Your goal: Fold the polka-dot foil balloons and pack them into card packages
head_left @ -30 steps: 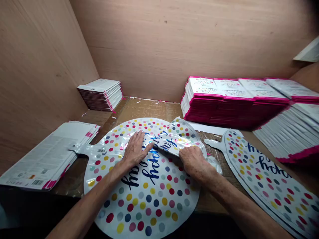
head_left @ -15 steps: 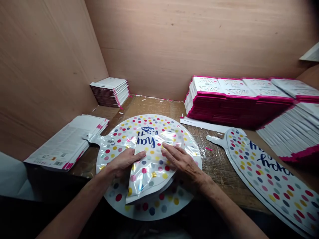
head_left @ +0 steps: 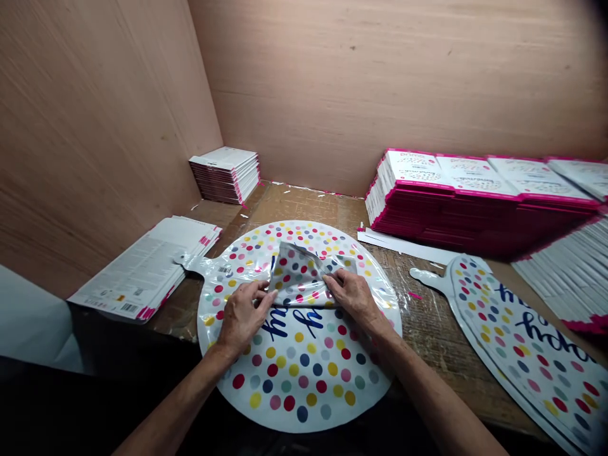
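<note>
A flat, round foil balloon (head_left: 304, 383) with coloured dots and dark blue lettering lies in front of me, its tail pointing left. On top of it is a second foil balloon, folded into a small packet (head_left: 298, 278) with its upper part creased and raised. My left hand (head_left: 243, 313) pinches the packet's left edge between thumb and fingers. At the right end, my right hand (head_left: 352, 296) grips the same packet near its lower fold. Both hands rest close to the flat balloon's surface.
More flat balloons (head_left: 517, 354) overlap at the right table edge. Printed white cards (head_left: 137, 272) lie at left, with a small card stack (head_left: 225, 177) behind. Tall pink-edged stacks (head_left: 437, 196) stand at back right. Wooden panels (head_left: 294, 82) enclose the table (head_left: 304, 206).
The folded balloon's lower flap has been turned up and away from me, uncovering lettering on the balloon below. My hands now pinch the packet's two ends. The view has shifted slightly left.
</note>
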`<state>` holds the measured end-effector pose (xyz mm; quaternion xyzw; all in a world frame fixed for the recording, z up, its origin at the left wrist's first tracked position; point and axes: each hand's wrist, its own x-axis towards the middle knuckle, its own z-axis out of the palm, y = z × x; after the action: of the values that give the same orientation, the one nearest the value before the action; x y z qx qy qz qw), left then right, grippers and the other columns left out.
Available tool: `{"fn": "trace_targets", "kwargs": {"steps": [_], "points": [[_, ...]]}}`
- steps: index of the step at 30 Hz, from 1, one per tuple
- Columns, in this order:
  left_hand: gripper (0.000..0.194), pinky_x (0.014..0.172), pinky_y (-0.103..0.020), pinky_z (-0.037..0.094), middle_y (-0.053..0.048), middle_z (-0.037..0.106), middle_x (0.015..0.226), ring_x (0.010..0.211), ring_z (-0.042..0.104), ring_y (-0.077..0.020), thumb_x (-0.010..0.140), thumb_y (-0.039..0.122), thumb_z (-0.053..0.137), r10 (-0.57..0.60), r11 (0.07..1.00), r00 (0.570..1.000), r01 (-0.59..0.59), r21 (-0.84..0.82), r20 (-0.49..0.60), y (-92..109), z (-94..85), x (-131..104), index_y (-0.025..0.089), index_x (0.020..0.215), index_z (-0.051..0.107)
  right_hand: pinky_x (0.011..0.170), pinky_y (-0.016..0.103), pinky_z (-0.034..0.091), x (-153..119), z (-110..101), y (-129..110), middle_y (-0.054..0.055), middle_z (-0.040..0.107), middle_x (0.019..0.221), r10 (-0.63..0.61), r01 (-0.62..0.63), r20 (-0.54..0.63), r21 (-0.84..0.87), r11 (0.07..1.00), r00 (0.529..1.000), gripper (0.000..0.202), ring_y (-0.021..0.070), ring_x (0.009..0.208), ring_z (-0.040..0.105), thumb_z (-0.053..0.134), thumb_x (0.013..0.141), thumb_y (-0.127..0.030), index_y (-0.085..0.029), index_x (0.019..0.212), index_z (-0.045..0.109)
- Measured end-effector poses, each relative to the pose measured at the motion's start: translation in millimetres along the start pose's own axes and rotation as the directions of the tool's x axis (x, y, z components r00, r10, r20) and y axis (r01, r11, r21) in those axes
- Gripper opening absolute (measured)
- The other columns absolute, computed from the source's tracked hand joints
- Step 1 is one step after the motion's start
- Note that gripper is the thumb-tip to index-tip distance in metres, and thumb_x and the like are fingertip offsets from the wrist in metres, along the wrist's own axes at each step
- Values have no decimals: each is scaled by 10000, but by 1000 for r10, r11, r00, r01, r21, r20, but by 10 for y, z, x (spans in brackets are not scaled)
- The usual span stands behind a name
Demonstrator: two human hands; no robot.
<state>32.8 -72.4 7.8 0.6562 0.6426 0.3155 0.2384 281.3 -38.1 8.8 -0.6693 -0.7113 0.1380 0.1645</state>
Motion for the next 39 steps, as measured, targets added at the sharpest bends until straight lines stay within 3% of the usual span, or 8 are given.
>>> {"fn": "trace_targets", "kwargs": {"steps": [5,11,14,18,21,29,33,39], "points": [[395,890,-372,512,-29,739,718,892,708,-252,813,384,550,-235,972,972,235,9,-21,111,78,127,144,1113,641,929,414,456,-106,148,-351,188,588,1258,-361,298,-264,-250,921,894,433,293,1125,557,520,941,-319,-99,1315,526],[380,845,-372,530,-69,765,804,880,717,-263,829,404,562,-271,959,963,268,93,18,101,-58,194,146,1093,653,847,409,487,-113,364,-988,174,644,1000,-555,554,119,-384,739,823,272,260,905,573,479,875,-67,-51,1108,618],[331,947,-433,503,-104,750,1020,996,685,-275,875,389,511,32,981,990,-5,196,-135,116,-216,211,175,1065,679,861,414,488,-135,296,-900,165,636,1044,-618,631,164,-350,692,769,296,261,923,566,495,887,-95,-53,1163,593],[450,1108,-403,401,-40,651,1302,1325,488,-210,857,105,391,581,793,799,-599,111,159,162,-312,293,232,1206,646,958,407,461,-352,21,-393,125,620,1195,-808,834,211,-189,518,550,294,238,1053,559,454,975,-176,-137,1248,555],[543,1123,-405,383,-6,654,1302,1401,399,-229,792,50,434,582,733,638,-680,15,504,135,-246,347,284,1235,643,1041,403,429,-517,-123,-48,96,613,1292,-884,909,211,-83,409,417,320,218,1181,538,412,1002,-174,-170,1300,527],[554,1090,-464,411,-110,524,1441,1353,454,-334,762,243,634,456,835,735,-548,44,502,-100,-211,287,274,1315,601,919,331,499,-470,-57,67,89,675,1216,-715,700,84,154,697,694,291,209,1085,631,455,963,-206,-179,1206,613],[544,991,-409,499,-103,679,1234,1158,624,-284,828,385,586,269,963,884,-241,-121,382,-12,-136,229,208,1340,548,595,240,450,-167,0,-59,17,689,773,-228,218,3,278,936,974,303,156,674,622,439,979,-371,-186,870,652],[397,938,-418,495,-106,723,929,1000,658,-280,902,383,483,34,989,995,-20,146,-96,156,196,195,132,1190,590,621,266,403,298,88,-314,94,691,774,85,-84,6,-98,992,996,418,197,730,628,465,970,-485,-166,786,662]]}}
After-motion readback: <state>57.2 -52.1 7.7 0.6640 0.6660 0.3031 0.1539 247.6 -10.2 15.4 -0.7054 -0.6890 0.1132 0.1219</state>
